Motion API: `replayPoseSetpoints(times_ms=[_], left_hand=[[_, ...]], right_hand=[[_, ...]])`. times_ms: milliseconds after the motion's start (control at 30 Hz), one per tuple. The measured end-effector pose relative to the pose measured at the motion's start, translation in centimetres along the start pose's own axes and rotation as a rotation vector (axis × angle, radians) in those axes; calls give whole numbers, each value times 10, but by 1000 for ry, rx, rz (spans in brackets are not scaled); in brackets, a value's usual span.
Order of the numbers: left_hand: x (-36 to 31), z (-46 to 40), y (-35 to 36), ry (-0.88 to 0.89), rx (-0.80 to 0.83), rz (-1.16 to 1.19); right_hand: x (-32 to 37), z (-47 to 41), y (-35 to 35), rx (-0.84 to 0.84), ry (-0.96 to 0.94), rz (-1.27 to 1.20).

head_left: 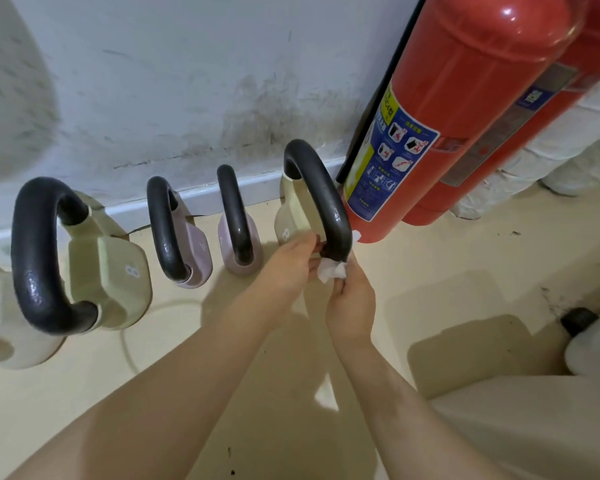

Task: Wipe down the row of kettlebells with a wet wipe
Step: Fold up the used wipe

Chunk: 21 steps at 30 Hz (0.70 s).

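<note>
Right now I see my right hand [350,303] with its grip pinched shut on a crumpled white wet wipe [331,270], pressed against the lower end of the black handle [321,199] of the rightmost cream kettlebell [291,216]. My left hand [284,271] curls its fingers onto that same handle end, beside a red fire extinguisher [458,109].

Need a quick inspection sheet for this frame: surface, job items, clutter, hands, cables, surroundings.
Surface: cream floor, scuffed, shadowed.
Job's things: kettlebells in a row by the wall; green kettlebell at the right end being wiped; two pink kettlebells beside it; another green one further left. White wipe at the handle's near end.
Clutter: white jug, far right.
Grippers: left hand at the handle base; right hand pinching the wipe.
Cables: thin pale cord curving on floor.
Surroundings: stained wall; two red fire extinguishers.
</note>
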<state>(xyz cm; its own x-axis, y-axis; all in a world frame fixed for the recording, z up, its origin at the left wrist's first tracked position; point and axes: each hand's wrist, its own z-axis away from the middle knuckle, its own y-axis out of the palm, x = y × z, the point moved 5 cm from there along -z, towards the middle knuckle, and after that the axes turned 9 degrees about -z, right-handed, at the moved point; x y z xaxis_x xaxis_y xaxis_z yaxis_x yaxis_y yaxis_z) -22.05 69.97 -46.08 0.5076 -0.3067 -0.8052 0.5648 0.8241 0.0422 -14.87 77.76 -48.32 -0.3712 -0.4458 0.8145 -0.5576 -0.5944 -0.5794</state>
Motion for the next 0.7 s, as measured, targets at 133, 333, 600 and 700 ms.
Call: replayPoseSetpoints(times_ms=[133,333,600,700], left_hand=[[4,12,-5,-24,-58,-121],[-9,53,-31,-55,44,-154],[-36,121,-19,-31,306,-80],[-43,141,-10,45,307,-88]], right_hand=[[-1,33,12,314,-105,156],[53,27,-19,126,78,-164],[121,78,-72,83,62,-215],[137,107,-95,118,15,-8]])
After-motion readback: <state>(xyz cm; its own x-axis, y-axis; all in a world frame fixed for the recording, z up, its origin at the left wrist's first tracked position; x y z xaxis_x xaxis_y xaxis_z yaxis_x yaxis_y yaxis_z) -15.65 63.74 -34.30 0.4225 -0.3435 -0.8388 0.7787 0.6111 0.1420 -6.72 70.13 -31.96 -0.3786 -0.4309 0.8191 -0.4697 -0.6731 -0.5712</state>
